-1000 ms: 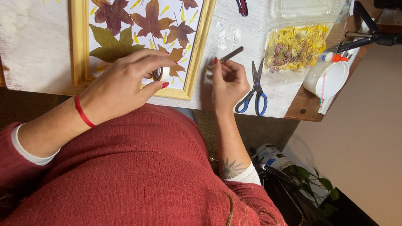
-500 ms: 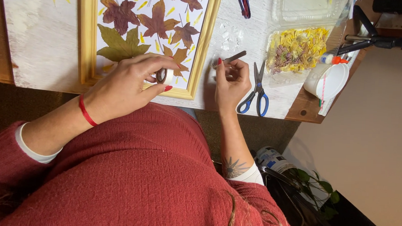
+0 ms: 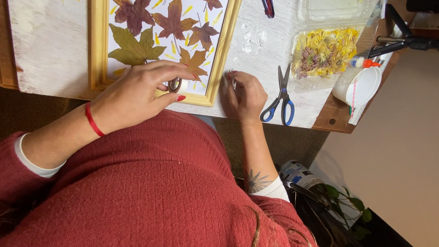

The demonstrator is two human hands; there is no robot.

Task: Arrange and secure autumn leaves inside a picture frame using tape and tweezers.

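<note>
The left hand (image 3: 136,91) pinched a small brown bit at the wooden frame's (image 3: 97,42) six o'clock edge, among pressed leaves (image 3: 172,21). The right hand (image 3: 246,95) pinched tweezers (image 3: 232,78) at three o'clock. Placing it probably needed careful, steady fingers.

There is just one camera, worn on the person's head. It looks straight down from close above, past the red sweater (image 3: 165,196), at the white table (image 3: 48,39) edge and both hands.
</note>
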